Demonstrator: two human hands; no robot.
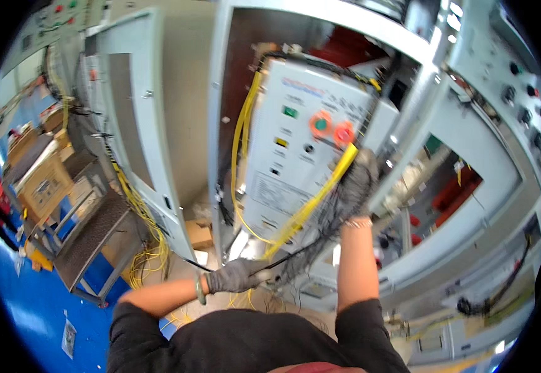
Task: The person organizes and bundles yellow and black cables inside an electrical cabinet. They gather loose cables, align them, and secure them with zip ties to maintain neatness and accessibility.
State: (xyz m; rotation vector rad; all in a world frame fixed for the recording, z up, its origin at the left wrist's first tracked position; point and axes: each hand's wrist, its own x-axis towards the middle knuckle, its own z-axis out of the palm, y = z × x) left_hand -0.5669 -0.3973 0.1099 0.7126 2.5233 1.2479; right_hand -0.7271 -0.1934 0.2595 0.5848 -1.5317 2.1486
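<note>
My left hand (236, 275), in a dark grey glove, is closed around a thin black cable (292, 253) low in front of the cabinet. Higher up and to the right, my right hand (357, 180), gloved too and smeared by motion, grips a bundle of yellow cables (308, 208) near its upper end. Dark strands hang below that hand, too blurred to name. Right behind both hands stands a light grey control panel (264, 165) with a green indicator, two round orange-red buttons and printed labels.
An open cabinet door (130, 99) stands to the left, with loops of yellow cable (149, 258) on the floor beside it. A metal step stool (90, 242) and cardboard boxes (45, 185) are farther left. Another panel door (488, 161) closes in the right side.
</note>
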